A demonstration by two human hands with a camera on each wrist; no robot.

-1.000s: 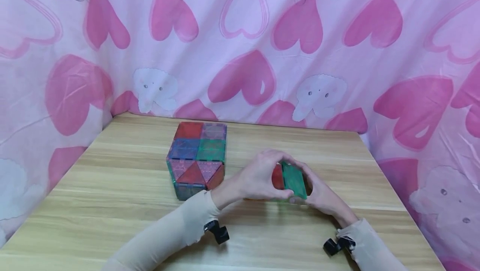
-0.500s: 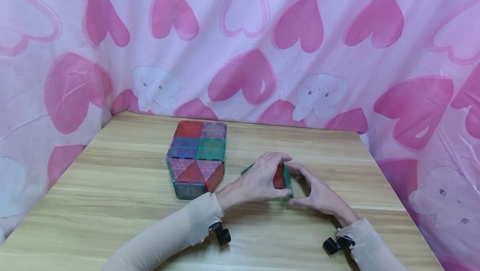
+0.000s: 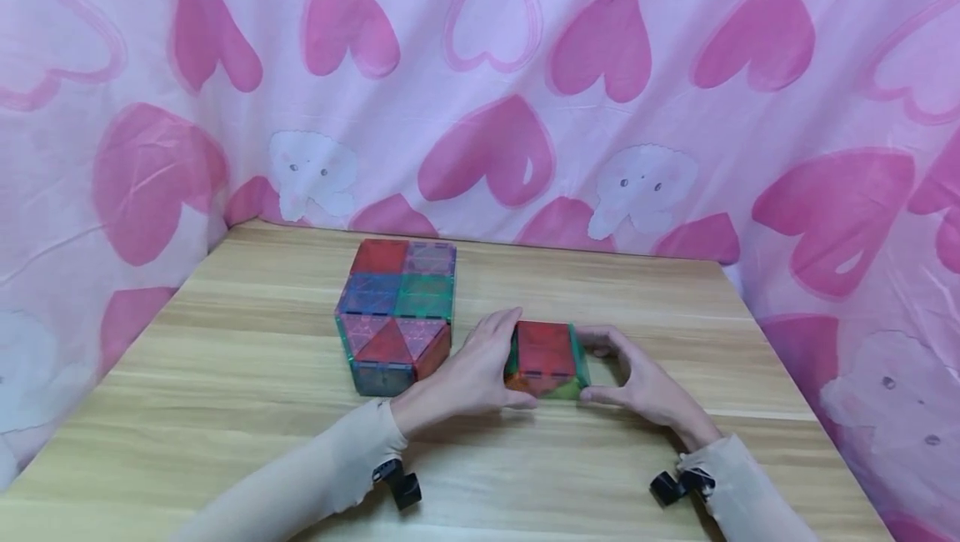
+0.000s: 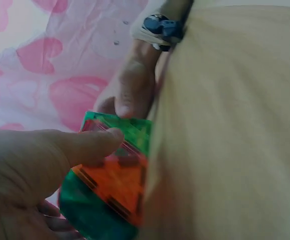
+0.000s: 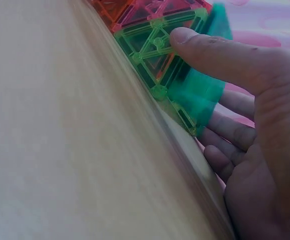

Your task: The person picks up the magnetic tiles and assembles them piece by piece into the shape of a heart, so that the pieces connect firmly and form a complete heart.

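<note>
A small cube of translucent magnetic tiles [image 3: 546, 354] with a red top stands on the wooden table [image 3: 247, 375], right of centre. My left hand [image 3: 491, 367] holds its left side, thumb on the near face and fingers at the far edge. My right hand [image 3: 626, 375] grips the right side, thumb in front and fingers behind. In the left wrist view my left hand's thumb [image 4: 84, 145] presses the cube's orange and green near face [image 4: 114, 185]. In the right wrist view my right hand's thumb [image 5: 210, 50] lies on a green triangle tile [image 5: 152, 60].
A larger flat block of coloured tiles [image 3: 395, 308] lies just left of my left hand. A pink heart-patterned cloth [image 3: 487, 92] walls in the table at the back and both sides. Bare wood lies along the near edge and to the far left.
The red tile stood upright between my hands beside a green one; now it lies flat as the cube's top. My left hand has come down to the cube's left side.
</note>
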